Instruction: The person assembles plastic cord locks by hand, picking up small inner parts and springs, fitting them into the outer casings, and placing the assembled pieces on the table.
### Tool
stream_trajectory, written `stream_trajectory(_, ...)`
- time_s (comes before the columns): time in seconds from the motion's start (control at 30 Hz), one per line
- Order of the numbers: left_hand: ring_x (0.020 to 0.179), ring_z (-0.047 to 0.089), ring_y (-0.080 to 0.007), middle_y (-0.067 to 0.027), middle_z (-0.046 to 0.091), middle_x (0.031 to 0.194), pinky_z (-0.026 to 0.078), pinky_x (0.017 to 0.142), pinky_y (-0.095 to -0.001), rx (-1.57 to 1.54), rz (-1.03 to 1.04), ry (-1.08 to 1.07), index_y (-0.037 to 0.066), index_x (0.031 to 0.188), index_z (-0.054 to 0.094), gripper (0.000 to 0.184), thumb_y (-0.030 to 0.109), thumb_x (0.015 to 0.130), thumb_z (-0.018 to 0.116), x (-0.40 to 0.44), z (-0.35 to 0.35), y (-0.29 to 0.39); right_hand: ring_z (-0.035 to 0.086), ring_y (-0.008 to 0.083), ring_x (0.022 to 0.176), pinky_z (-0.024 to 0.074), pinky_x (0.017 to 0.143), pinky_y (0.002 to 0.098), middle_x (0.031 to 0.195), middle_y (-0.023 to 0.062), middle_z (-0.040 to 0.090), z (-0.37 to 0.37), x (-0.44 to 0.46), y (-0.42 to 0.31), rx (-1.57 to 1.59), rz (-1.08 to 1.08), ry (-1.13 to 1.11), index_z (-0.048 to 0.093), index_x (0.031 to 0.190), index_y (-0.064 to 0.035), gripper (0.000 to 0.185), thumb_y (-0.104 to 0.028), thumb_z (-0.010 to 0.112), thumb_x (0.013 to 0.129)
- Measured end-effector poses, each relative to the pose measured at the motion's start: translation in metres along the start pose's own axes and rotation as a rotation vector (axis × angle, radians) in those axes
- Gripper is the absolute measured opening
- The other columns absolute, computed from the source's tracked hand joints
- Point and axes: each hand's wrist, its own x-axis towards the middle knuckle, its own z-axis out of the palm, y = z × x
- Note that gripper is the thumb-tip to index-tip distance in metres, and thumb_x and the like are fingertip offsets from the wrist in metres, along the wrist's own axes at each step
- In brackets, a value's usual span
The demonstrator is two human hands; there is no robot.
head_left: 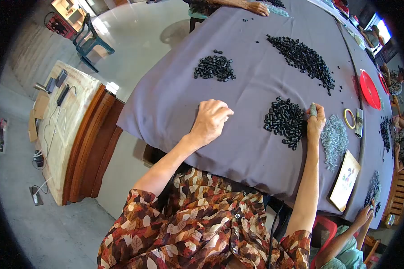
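My left hand (pixel 212 119) rests on the grey cloth with its fingers curled together. Whatever it may hold is hidden or too small to name. At the right edge of a pile of small black pieces (pixel 283 122) is my right hand (pixel 317 122), its fingers bent and drawn together. Something grey covers one of its fingertips (pixel 313 109). Just right of this hand lies a heap of small clear pieces (pixel 334 140). A smaller black pile (pixel 214 68) sits beyond my left hand, and a long black pile (pixel 303 60) spreads farther back.
A tape roll (pixel 349 119), a printed card (pixel 345 180) and a red plate (pixel 370 89) lie to the right on the cloth-covered table (pixel 166 103). Other people's hands (pixel 258 8) work at the far edge and right side. A wooden counter (pixel 83 148) stands left, a green chair (pixel 92 42) behind.
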Motion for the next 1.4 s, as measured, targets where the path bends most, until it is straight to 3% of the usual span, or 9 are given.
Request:
stream_trajectory(0.2, 0.089, 0.053, -0.0248, -0.0100, 0.057, 0.094, 0.043, 0.078, -0.0344, -0.067, -0.231, 0.110, 0.003, 0.093, 0.059, 0.029, 0.000, 0.066, 0.068, -0.022, -0.023, -0.008, 0.053, 0.0136, 0.064, 0.0413, 0.059, 0.0287, 0.069, 0.0050, 0.059, -0.001, -0.003, -0.008, -0.026, 0.016, 0.005, 0.058, 0.092, -0.0038, 0.017, -0.018, 0.051, 0.087)
stream_trajectory(0.33, 0.092, 0.052, -0.0268, -0.0104, 0.056, 0.098, 0.044, 0.080, -0.0344, -0.240, -0.398, 0.147, 0.003, 0.097, 0.057, 0.032, 0.004, 0.067, 0.068, -0.027, -0.022, -0.010, 0.052, 0.0131, 0.063, 0.0410, 0.059, 0.0282, 0.069, 0.0046, 0.059, 0.000, -0.002, -0.003, -0.003, 0.024, -0.003, 0.057, 0.092, -0.0039, 0.016, -0.018, 0.052, 0.087)
stream_trajectory(0.63, 0.111, 0.045, -0.0302, -0.0115, 0.052, 0.109, 0.035, 0.091, -0.0420, -0.070, -0.244, 0.003, 0.005, 0.098, 0.058, 0.032, 0.007, 0.067, 0.067, -0.026, -0.018, -0.006, 0.054, 0.0126, 0.063, 0.0422, 0.058, 0.0277, 0.069, 0.0048, 0.059, -0.001, -0.003, -0.004, 0.030, 0.038, -0.006, 0.057, 0.091, -0.0037, 0.016, -0.018, 0.052, 0.088)
stream_trajectory(0.93, 0.114, 0.043, -0.0313, -0.0113, 0.051, 0.115, 0.033, 0.094, -0.0432, -0.016, -0.295, -0.044, 0.007, 0.102, 0.059, 0.036, 0.015, 0.068, 0.069, -0.019, -0.016, 0.001, 0.054, 0.0129, 0.065, 0.0429, 0.060, 0.0282, 0.069, 0.0049, 0.059, 0.001, -0.001, 0.003, 0.009, 0.024, -0.001, 0.058, 0.091, -0.0038, 0.016, -0.018, 0.052, 0.088)
stream_trajectory(1.13, 0.112, 0.044, -0.0311, -0.0122, 0.051, 0.113, 0.030, 0.093, -0.0451, 0.104, -0.221, -0.027, 0.007, 0.098, 0.060, 0.031, 0.020, 0.071, 0.068, -0.006, 0.005, 0.003, 0.055, 0.0142, 0.067, 0.0437, 0.063, 0.0289, 0.069, 0.0057, 0.060, -0.001, -0.003, -0.002, -0.006, 0.032, 0.021, 0.058, 0.092, -0.0043, 0.016, -0.018, 0.052, 0.088)
stream_trajectory(1.4, 0.110, 0.047, -0.0296, -0.0120, 0.055, 0.107, 0.035, 0.091, -0.0416, 0.034, -0.250, -0.045, 0.005, 0.088, 0.058, 0.018, 0.002, 0.070, 0.059, -0.012, 0.005, -0.012, 0.057, 0.0153, 0.066, 0.0442, 0.063, 0.0293, 0.070, 0.0075, 0.062, -0.001, -0.003, -0.002, 0.056, 0.043, -0.013, 0.058, 0.093, -0.0040, 0.013, -0.014, 0.052, 0.087)
